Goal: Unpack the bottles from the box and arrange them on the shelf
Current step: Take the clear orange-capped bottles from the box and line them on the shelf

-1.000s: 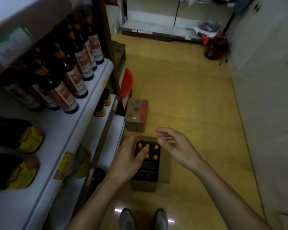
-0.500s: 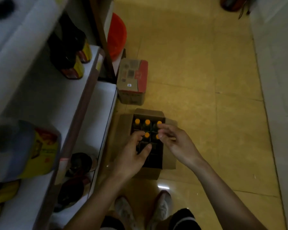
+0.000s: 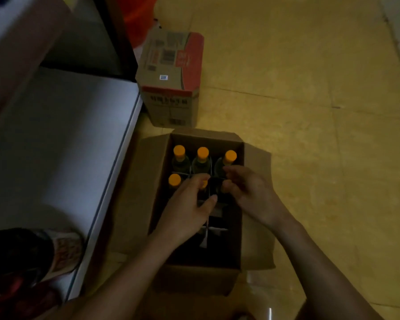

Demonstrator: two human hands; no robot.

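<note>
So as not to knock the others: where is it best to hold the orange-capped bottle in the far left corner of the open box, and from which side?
Pinch the neck just under the cap of the far-left bottle, coming straight down from above. It stands upright in a divider cell of the cardboard box, with the next bottle close beside it, so only cap and neck are exposed.

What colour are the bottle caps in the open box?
Orange caps, clearest in the head view.

Two boxes (image 3: 171,72), two hands (image 3: 187,211), perhaps five orange-capped bottles (image 3: 179,151).
</note>
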